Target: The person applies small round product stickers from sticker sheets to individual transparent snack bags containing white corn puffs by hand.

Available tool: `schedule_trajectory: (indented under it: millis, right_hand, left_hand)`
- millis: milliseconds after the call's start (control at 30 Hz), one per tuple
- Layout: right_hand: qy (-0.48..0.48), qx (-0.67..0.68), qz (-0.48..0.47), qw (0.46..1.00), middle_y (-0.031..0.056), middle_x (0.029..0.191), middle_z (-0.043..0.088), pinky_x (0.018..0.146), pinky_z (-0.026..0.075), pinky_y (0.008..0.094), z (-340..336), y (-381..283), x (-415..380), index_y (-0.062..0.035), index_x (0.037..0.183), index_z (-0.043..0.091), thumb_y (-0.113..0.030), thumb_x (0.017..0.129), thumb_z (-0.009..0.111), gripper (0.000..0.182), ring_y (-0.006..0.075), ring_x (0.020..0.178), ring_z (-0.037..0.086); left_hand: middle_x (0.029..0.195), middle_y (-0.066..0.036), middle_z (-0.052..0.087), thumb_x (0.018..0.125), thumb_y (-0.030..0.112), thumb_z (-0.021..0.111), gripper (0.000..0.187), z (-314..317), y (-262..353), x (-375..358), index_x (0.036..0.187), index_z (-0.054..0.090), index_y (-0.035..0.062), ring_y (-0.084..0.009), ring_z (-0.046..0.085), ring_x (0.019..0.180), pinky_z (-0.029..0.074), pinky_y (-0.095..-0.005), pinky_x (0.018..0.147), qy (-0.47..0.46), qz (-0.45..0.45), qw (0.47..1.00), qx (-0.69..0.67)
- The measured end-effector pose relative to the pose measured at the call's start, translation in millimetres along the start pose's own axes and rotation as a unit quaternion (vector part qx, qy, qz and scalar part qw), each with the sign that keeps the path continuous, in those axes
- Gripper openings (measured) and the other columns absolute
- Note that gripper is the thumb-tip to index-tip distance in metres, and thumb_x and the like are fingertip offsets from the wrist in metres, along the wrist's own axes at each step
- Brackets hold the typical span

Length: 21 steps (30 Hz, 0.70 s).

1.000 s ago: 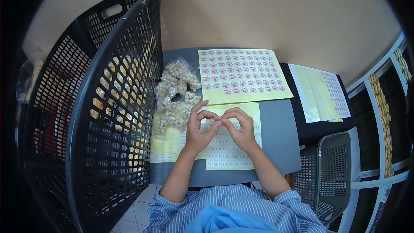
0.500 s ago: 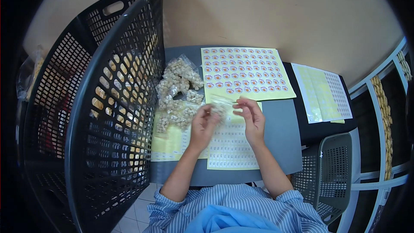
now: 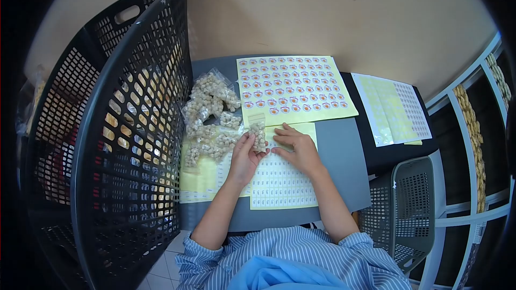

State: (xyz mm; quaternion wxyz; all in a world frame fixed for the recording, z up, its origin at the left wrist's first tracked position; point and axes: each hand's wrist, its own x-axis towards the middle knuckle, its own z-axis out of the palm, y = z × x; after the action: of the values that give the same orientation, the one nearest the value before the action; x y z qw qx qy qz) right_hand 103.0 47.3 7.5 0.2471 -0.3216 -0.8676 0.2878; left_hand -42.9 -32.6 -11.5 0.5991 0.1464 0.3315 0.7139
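Observation:
My left hand (image 3: 245,157) is closed on a small clear plastic bag (image 3: 258,129) of pale, roundish pieces, held upright above the sheets. Close beside it, my right hand (image 3: 297,151) is over the upper part of a label sheet (image 3: 279,182) printed with rows of small marks. Its thumb and fingers are spread apart, with the thumb tip near the bag's lower edge. To the left lies a heap of similar filled bags (image 3: 207,107), partly covering another yellow-backed sheet (image 3: 199,182).
A large dark perforated basket (image 3: 129,145) stands along the left, with packed goods showing through its holes. Behind my hands lies a sheet of round orange stickers (image 3: 293,86). More sheets (image 3: 395,110) rest on a black surface at right, above a smaller grey-green basket (image 3: 411,209).
The bag, blurred before, is now steady and upright in my left hand. My right hand has moved left and down, from raised beside the bag to over the label sheet.

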Motion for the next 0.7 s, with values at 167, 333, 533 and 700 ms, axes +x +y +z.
schedule_trajectory:
  millis: [167, 333, 533, 700]
  right_hand:
    - [0.01, 0.002, 0.02, 1.0, 0.0103, 0.106, 0.059, 0.088, 0.042, 0.0321, 2, -3, -1, -0.0039, 0.096, 0.063, -0.017, 0.068, 0.069, 0.032, 0.0241, 0.111, 0.048]
    - [0.016, -0.002, 0.016, 1.0, 0.0104, 0.104, 0.059, 0.088, 0.042, 0.0321, 4, -3, -2, -0.0036, 0.095, 0.063, -0.015, 0.068, 0.068, 0.03, 0.0239, 0.109, 0.05]
    - [0.054, 0.024, 0.006, 0.998, 0.0113, 0.098, 0.061, 0.093, 0.04, 0.0354, 11, 0, -2, -0.0028, 0.09, 0.064, -0.009, 0.07, 0.065, 0.021, 0.0273, 0.105, 0.051]
    - [0.067, 0.044, 0.006, 0.997, 0.0117, 0.094, 0.062, 0.094, 0.038, 0.0379, 13, 0, -2, -0.0017, 0.086, 0.063, -0.005, 0.069, 0.065, 0.018, 0.0297, 0.104, 0.052]
  left_hand:
    - [0.092, -0.005, 0.054, 0.091, 0.019, 0.04, 0.02, -2, -3, 2, 0.105, 0.045, 0.0054, -0.0129, 0.053, 0.081, 0.046, -0.0305, 0.072, 0.0, -0.012, 1.0, -0.001]
    - [0.092, -0.006, 0.054, 0.091, 0.019, 0.039, 0.022, -3, -5, 3, 0.106, 0.045, 0.0048, -0.0125, 0.053, 0.081, 0.046, -0.0303, 0.072, -0.008, -0.009, 1.0, -0.003]
    - [0.093, -0.005, 0.054, 0.091, 0.019, 0.039, 0.023, -1, -4, 3, 0.108, 0.044, 0.0048, -0.0118, 0.053, 0.081, 0.046, -0.0303, 0.073, -0.012, -0.007, 1.0, 0.005]
    - [0.093, -0.004, 0.054, 0.091, 0.019, 0.039, 0.022, -4, -3, 3, 0.107, 0.044, 0.0057, -0.0113, 0.053, 0.081, 0.046, -0.0306, 0.072, -0.017, -0.012, 1.0, -0.002]
